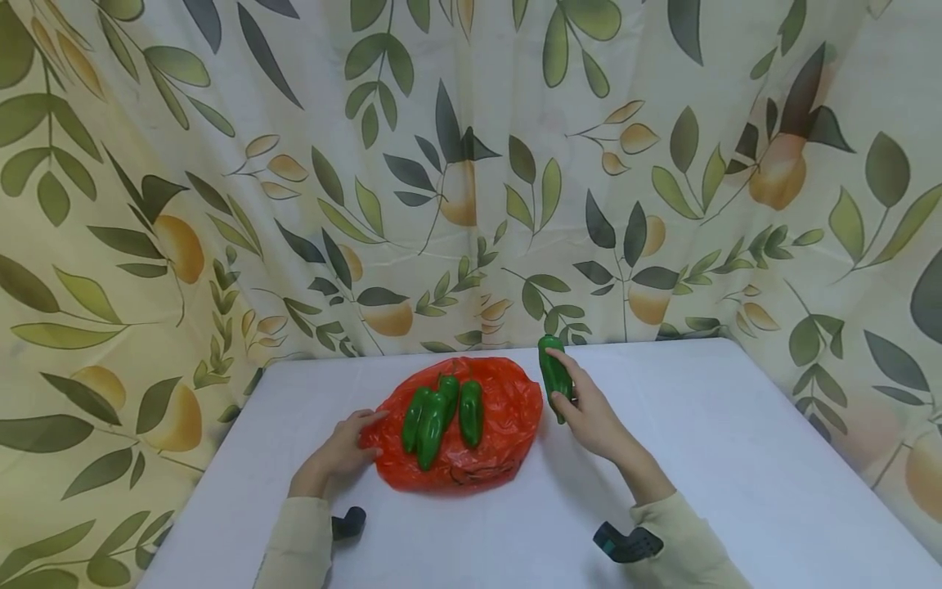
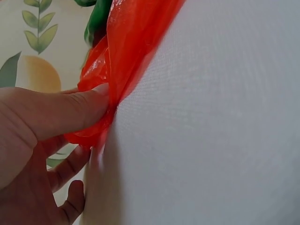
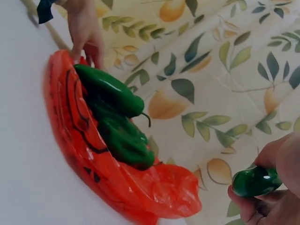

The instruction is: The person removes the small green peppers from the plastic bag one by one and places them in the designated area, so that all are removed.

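Where right fingers [image 1: 568, 361] curl, green pepper [image 1: 554, 375], pinched between

The red bag [image 1: 511, 417] is made of thin, crinkled, glossy plastic. A smooth, shiny skin is shown by the green peppers [image 1: 432, 429]. The desk [image 1: 456, 544] is covered in matt, woven cloth; the curtain [image 1: 309, 114] is formed of creased matt fabric. The dark wrist mounts [image 1: 629, 544], seen small, are possibly made of plastic.

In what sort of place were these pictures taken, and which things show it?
Probably an indoor tabletop arranged for recording, though the wider room is hidden. A white table stands before a hanging curtain printed with leaves and fruit, and dark devices sit at the person's wrists.
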`<state>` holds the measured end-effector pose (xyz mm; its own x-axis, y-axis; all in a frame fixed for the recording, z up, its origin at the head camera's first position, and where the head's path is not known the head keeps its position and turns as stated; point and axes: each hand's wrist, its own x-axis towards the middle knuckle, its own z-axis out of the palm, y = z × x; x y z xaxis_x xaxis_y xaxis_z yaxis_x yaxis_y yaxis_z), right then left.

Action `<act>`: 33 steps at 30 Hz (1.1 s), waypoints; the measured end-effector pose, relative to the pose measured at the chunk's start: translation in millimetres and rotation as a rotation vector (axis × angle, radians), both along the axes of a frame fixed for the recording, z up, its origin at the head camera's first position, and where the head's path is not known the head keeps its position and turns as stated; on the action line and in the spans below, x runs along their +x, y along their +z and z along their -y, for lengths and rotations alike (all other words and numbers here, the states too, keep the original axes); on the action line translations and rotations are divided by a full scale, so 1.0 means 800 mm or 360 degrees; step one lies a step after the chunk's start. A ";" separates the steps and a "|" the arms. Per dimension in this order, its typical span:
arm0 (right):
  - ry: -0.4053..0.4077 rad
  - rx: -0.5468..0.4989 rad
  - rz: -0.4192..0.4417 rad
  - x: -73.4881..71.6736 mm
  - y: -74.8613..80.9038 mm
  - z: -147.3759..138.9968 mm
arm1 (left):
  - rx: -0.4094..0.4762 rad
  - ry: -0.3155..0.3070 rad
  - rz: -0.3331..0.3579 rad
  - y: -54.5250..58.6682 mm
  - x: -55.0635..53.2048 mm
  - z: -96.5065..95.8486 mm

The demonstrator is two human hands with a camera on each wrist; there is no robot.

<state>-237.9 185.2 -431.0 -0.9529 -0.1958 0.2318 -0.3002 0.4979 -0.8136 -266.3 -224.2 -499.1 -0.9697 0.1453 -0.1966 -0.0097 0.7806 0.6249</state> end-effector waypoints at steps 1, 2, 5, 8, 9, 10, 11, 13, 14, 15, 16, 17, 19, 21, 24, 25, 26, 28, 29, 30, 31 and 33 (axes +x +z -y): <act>-0.0011 -0.0001 0.0008 -0.001 0.000 -0.002 | -0.0007 -0.0005 -0.0003 -0.001 0.000 0.000; -0.0020 0.0003 0.0014 -0.002 0.000 -0.005 | -0.0007 -0.0001 0.0003 -0.001 -0.001 0.000; -0.0047 0.0024 0.0030 -0.005 0.000 -0.011 | -0.0010 -0.0006 0.0001 -0.002 -0.001 0.001; -0.0075 0.0050 0.0049 -0.008 -0.001 -0.017 | 0.0000 -0.0008 0.0004 -0.003 -0.002 0.001; -0.0087 0.0061 0.0057 -0.009 -0.002 -0.019 | 0.0000 -0.0016 -0.0002 -0.003 -0.002 0.002; -0.0099 0.0076 0.0067 -0.010 -0.003 -0.021 | 0.0008 -0.0012 0.0002 -0.003 -0.002 0.001; -0.0111 0.0089 0.0076 -0.011 -0.005 -0.023 | 0.0012 -0.0018 0.0000 -0.003 -0.002 0.002; -0.0134 0.0113 0.0096 -0.014 -0.009 -0.026 | 0.0010 -0.0027 -0.0003 -0.003 -0.002 0.002; -0.0143 0.0122 0.0105 -0.016 -0.011 -0.028 | 0.0014 -0.0022 0.0006 -0.002 -0.001 0.002; -0.0147 0.0130 0.0117 -0.017 -0.014 -0.029 | 0.0007 -0.0030 0.0000 -0.002 -0.001 0.002; -0.0149 0.0132 0.0131 -0.019 -0.016 -0.030 | 0.0010 -0.0019 0.0012 0.000 -0.001 0.002; -0.0148 0.0138 0.0142 -0.020 -0.019 -0.031 | 0.0008 -0.0017 0.0019 0.001 0.000 0.002; -0.0148 0.0136 0.0173 -0.023 -0.024 -0.032 | 0.0016 0.0000 0.0038 0.004 0.002 0.003; -0.0147 0.0139 0.0206 -0.026 -0.029 -0.033 | 0.0020 0.0013 0.0053 0.007 0.004 0.002; -0.0153 0.0140 0.0245 -0.028 -0.036 -0.033 | 0.0011 0.0007 0.0050 0.010 0.006 0.002; -0.0155 0.0141 0.0253 -0.029 -0.038 -0.034 | 0.0011 0.0008 0.0051 0.011 0.006 0.002; -0.0161 0.0138 0.0263 -0.030 -0.041 -0.035 | 0.0000 -0.0002 0.0042 0.011 0.006 0.001; -0.0158 0.0130 0.0278 -0.030 -0.046 -0.037 | 0.0004 -0.0002 0.0047 0.010 0.005 0.001; -0.0151 0.0128 0.0281 -0.030 -0.048 -0.038 | 0.0012 0.0004 0.0055 0.010 0.005 0.001; -0.0153 0.0134 0.0295 -0.031 -0.051 -0.039 | 0.0020 0.0008 0.0062 0.009 0.005 0.001; -0.0153 0.0145 0.0295 -0.031 -0.054 -0.041 | 0.0030 0.0017 0.0072 0.008 0.005 0.000; -0.0142 0.0170 0.0281 -0.032 -0.058 -0.043 | 0.0039 0.0015 0.0076 0.007 0.005 0.000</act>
